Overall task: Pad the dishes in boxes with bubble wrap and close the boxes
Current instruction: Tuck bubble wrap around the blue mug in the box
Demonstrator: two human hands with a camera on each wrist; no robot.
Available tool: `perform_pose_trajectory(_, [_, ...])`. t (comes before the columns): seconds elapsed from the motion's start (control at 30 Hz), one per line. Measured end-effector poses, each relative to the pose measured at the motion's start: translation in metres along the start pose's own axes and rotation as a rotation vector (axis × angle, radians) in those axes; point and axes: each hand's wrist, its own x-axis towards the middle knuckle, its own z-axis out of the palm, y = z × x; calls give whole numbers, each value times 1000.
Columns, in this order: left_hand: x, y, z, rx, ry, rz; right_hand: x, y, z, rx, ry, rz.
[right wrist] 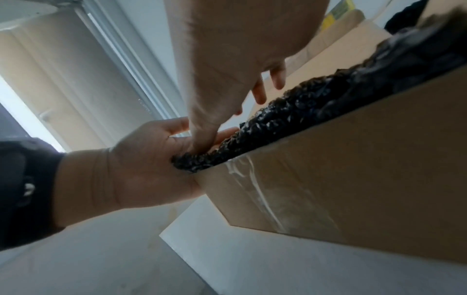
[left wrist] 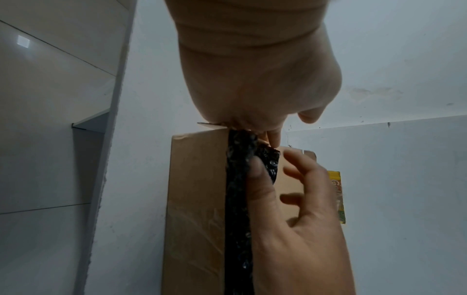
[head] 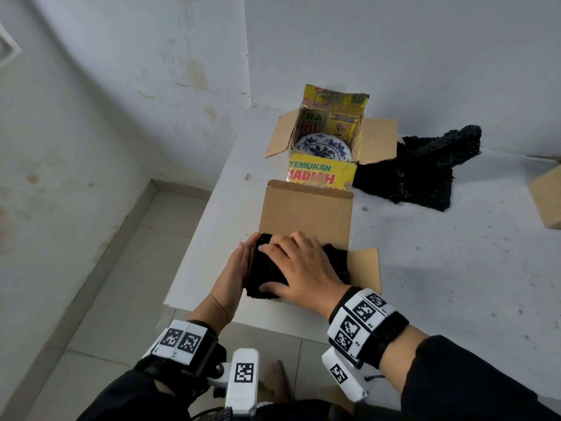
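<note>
A plain brown box [head: 306, 214] stands at the table's near left corner, its far flap upright and its right flap folded out. Black bubble wrap [head: 267, 275] fills its top. My right hand [head: 299, 265] lies flat on the wrap with fingers spread. In the right wrist view its thumb [right wrist: 202, 127] presses the wrap's edge [right wrist: 303, 111]. My left hand [head: 235, 268] rests with straight fingers against the box's left side. The left wrist view shows the wrap [left wrist: 237, 199] standing above the box wall [left wrist: 194, 199]. Behind stands a yellow printed box [head: 321, 174], open, with a blue-and-white plate [head: 323, 147] inside.
A heap of black bubble wrap [head: 416, 168] lies right of the yellow box. Another piece of cardboard [head: 548, 202] shows at the far right. The white table [head: 425, 268] ends just left of the near box, with tiled floor below. Walls close off the back.
</note>
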Motion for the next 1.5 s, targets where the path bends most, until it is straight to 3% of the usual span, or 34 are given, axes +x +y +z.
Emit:
perform_pose_trajectory(0.1, [-1, 0, 1, -14, -13, -9, 8, 1, 1, 89, -147, 7])
perform_pose_trajectory(0.2, [-1, 0, 0, -12, -7, -11, 8, 2, 5, 144, -147, -6])
perform_pose_trajectory(0.43, [-1, 0, 1, 4, 3, 11, 16, -7, 14, -95, -183, 27])
perform_pose_trajectory(0.7, [-3, 5, 3, 25, 13, 29, 2, 7, 11, 86, 24, -62])
perform_pose_trajectory(1.03, [-5, 6, 6, 8, 7, 30, -2, -1, 25, 11, -175, -105])
perform_pose_trajectory(1.27, [-5, 14, 8, 43, 2, 50, -14, 23, -5, 346, -12, -65])
perform_pose_trajectory(1.5, [-4, 12, 11, -30, -17, 56, -43, 48, -22, 162, -336, 138])
